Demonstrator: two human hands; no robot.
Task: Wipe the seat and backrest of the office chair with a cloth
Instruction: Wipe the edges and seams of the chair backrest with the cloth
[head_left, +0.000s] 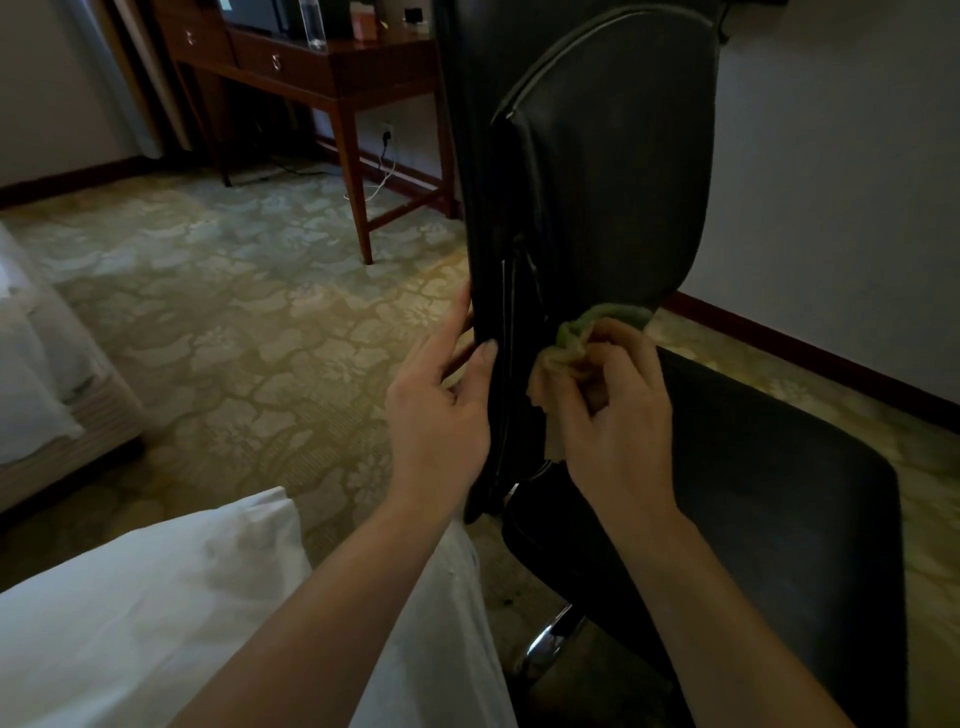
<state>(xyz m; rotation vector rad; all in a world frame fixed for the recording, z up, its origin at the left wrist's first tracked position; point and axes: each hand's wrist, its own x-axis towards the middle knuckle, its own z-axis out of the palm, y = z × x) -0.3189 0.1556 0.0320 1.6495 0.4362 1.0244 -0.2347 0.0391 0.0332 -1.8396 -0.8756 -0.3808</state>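
Now, I see left hand (441, 400) pinching the backrest (613, 171) edge between thumb and fingers, right hand (621, 415) fingers closed around bunched cloth (569, 345), pressed on lower backrest.

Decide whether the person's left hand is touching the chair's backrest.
Touching. The head view shows the left hand pinching the side edge of the backrest, thumb on the front and fingers behind, with no gap visible.

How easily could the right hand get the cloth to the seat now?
Probably easily: the right hand grips the cloth low on the backrest, and the seat lies bare just below it, nothing between.
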